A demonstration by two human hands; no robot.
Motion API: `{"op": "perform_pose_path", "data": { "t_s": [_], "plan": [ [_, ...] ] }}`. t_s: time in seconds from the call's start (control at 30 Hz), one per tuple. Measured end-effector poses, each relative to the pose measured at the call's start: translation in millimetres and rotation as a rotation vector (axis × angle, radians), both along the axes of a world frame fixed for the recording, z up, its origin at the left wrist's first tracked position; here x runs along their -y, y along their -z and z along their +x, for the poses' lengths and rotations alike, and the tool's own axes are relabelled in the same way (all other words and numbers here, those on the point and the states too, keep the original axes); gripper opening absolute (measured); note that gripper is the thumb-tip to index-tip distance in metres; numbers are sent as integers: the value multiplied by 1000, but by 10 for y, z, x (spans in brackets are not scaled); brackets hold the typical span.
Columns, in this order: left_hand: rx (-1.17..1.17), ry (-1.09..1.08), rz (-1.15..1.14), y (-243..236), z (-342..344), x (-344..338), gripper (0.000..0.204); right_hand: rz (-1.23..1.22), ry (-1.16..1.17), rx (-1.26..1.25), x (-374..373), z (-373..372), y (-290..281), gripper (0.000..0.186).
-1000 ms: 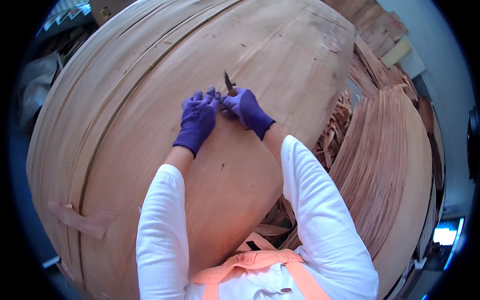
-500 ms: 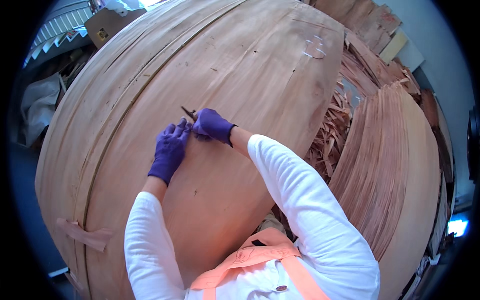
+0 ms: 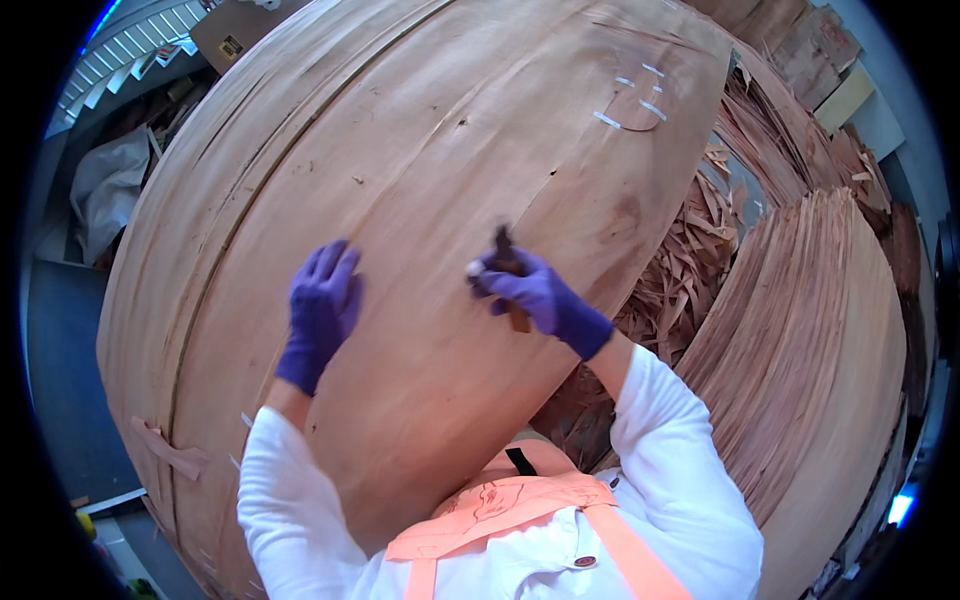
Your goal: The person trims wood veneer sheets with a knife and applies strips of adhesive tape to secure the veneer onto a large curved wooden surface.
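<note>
Fingers [image 3: 500, 285] of the right hand [image 3: 535, 300] are curled tight around a small dark tool [image 3: 508, 262], held just above the big veneer sheet [image 3: 420, 180]. Over on the sheet's left half, the left hand [image 3: 322, 310] lies flat, fingers spread, gripping nothing. Off the sheet's right edge: wood scraps [image 3: 690, 260], then a second veneer stack [image 3: 820, 350].

A tall stack of large, thin reddish-brown wood veneer sheets [image 3: 420, 170] forms the work surface; its layered edges [image 3: 160, 300] show at left. White tape strips [image 3: 628, 100] patch the top sheet near its far corner. A loose veneer scrap [image 3: 165, 450] hangs from the near-left edge.
</note>
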State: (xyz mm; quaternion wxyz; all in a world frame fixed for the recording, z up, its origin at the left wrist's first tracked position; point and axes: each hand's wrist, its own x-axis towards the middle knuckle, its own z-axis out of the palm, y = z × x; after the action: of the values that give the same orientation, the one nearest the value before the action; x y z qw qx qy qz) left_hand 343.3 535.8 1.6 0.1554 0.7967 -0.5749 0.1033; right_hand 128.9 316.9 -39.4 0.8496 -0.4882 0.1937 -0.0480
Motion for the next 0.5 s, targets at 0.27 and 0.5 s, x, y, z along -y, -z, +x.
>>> {"op": "perform_pose_path", "data": {
  "t_s": [0.27, 0.5],
  "plan": [
    [-224, 103, -250, 373, -817, 1915, 37, -51, 316, -75, 853, -595, -10, 30],
    [-192, 109, -219, 793, -744, 2057, 27, -179, 306, -92, 1187, -379, 32, 34]
  ]
}}
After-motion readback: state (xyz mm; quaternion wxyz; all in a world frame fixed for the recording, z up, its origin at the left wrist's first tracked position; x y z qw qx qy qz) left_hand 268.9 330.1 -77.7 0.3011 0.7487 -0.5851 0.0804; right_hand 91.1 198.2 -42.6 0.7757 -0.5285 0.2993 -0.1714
